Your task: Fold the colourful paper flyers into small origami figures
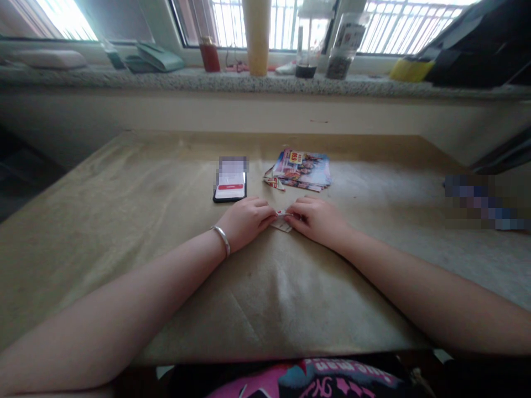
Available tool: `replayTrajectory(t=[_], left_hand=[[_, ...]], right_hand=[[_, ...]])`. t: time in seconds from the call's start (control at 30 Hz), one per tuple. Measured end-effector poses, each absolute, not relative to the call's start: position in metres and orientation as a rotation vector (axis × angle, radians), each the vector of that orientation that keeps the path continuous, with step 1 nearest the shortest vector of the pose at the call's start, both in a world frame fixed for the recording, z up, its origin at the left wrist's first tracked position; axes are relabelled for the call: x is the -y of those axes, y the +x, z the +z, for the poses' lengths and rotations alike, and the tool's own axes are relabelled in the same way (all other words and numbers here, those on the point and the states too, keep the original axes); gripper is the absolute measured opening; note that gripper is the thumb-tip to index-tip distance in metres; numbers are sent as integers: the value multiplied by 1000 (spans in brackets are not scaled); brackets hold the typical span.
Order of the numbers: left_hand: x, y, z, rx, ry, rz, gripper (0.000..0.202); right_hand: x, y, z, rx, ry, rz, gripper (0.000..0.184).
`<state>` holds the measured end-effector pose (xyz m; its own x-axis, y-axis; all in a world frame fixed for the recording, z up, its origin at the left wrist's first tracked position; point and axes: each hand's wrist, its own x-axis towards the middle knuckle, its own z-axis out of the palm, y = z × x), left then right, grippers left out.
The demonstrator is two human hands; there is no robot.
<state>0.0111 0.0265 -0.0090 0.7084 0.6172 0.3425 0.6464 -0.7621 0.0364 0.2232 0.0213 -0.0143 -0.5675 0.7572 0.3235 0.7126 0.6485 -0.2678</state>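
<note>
Between my hands, low over the table (265, 298), is a small folded piece of printed paper (282, 224), pale with some red. My left hand (249, 220) pinches its left side, a silver bangle (223, 241) round the wrist. On the opposite side my right hand (316, 217) grips the paper between thumb and fingers. Parts of the paper are hidden by the fingertips. Just beyond lies a stack of colourful printed flyers (307, 168), with small folded paper pieces (274, 180) at its left corner.
A phone (230, 179) with a lit screen lies beyond my left hand. Along the back, a stone windowsill (166, 83) carries a red jar (209, 55), a tall yellowish cylinder (257, 38), clear containers (340, 50) and a dark bag (477, 50). A blurred-out item (485, 202) is at the right edge.
</note>
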Motion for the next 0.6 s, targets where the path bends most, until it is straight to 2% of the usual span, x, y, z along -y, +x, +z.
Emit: replayTrajectory(t=[0.2, 0.4, 0.6], left_hand=[[-27, 12, -9, 1120, -2830, -541, 18], [-25, 8, -6, 1174, -2858, -524, 12], [-24, 5, -6, 1211, -2866, -597, 12]], right_hand=[[-27, 222, -15, 2413, -1200, 294, 14], [-23, 223, -9, 2483, -1233, 170, 12], [-22, 236, -4, 2461, -1369, 323, 5]])
